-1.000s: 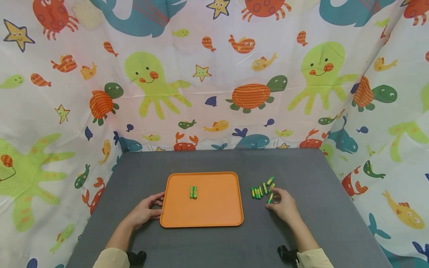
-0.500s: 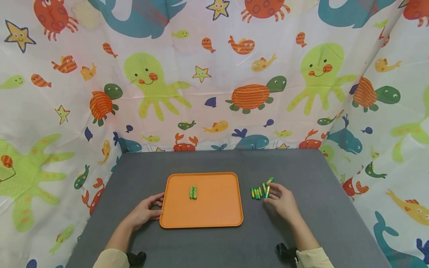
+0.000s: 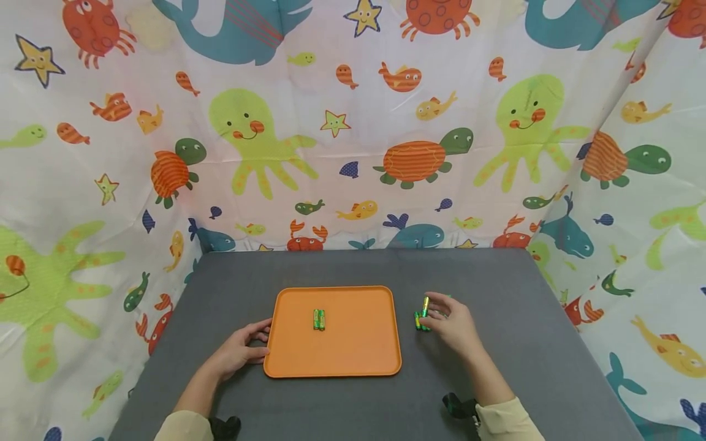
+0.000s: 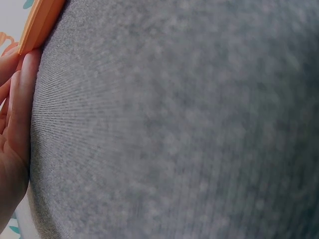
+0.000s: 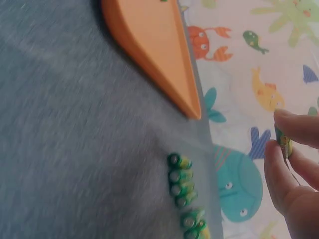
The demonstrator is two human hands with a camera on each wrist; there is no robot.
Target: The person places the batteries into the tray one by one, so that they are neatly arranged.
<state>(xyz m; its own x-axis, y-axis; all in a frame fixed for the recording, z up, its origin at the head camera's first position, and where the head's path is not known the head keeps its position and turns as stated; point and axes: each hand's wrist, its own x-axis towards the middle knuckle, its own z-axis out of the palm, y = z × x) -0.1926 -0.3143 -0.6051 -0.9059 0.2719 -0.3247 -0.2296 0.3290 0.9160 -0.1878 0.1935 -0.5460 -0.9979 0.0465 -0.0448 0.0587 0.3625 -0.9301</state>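
My right hand [image 3: 455, 323] pinches a small green-and-yellow battery [image 3: 425, 307] between thumb and fingers, above several like batteries at the tray's right. In the right wrist view the held battery [image 5: 284, 143] is at the fingertips, with a row of batteries [image 5: 182, 188] standing on the table beyond. My left hand [image 3: 238, 349] holds the left edge of an orange tray [image 3: 353, 361]. In the left wrist view its fingers [image 4: 22, 99] meet the tray's rim [image 4: 41, 22]. Two batteries [image 3: 319, 320] are side by side on the tray, left of its middle.
A grey cloth-covered table [image 3: 331, 407] lies under everything. Behind it and at both sides hangs a curtain [image 3: 353, 153] printed with sea animals. My right hand partly hides the batteries under it in the head view.
My right hand has lifted a battery and moved left with it, over the other batteries. My left hand stays on the tray edge, and the two batteries on the tray keep their place.
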